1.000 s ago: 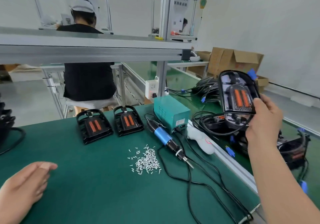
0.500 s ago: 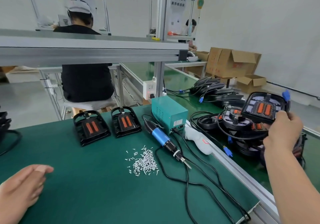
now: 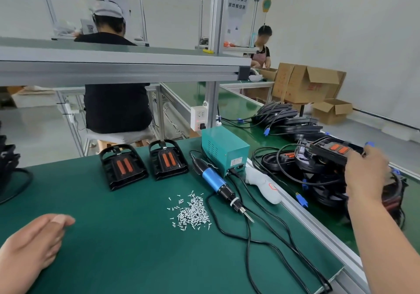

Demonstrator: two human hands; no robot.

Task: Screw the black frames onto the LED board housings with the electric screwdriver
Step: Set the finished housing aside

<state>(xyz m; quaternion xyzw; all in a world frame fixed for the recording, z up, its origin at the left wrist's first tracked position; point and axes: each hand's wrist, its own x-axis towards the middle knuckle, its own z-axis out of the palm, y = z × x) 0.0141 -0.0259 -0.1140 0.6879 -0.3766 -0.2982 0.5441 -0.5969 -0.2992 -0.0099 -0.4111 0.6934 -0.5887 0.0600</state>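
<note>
Two black-framed LED housings (image 3: 122, 166) (image 3: 167, 159) with orange strips stand side by side at the back of the green mat. The blue-and-black electric screwdriver (image 3: 218, 183) lies on the mat beside a pile of small silver screws (image 3: 191, 210). My right hand (image 3: 366, 173) reaches over the conveyor at the right and holds another LED housing (image 3: 334, 151) low over a heap of black housings and cables (image 3: 318, 175). My left hand (image 3: 31, 248) rests flat on the mat at the lower left, fingers relaxed, holding nothing.
A teal power box (image 3: 223, 148) stands behind the screwdriver, its black cables (image 3: 250, 239) looping across the mat. A white handheld tool (image 3: 263, 183) lies on the aluminium rail. Cardboard boxes (image 3: 306, 84) stand far right. A seated person (image 3: 116, 103) works behind the bench, another (image 3: 262, 48) further back.
My right hand has carried the LED housing from up in front of me down and right, onto the heap on the conveyor. My left hand has stayed on the mat.
</note>
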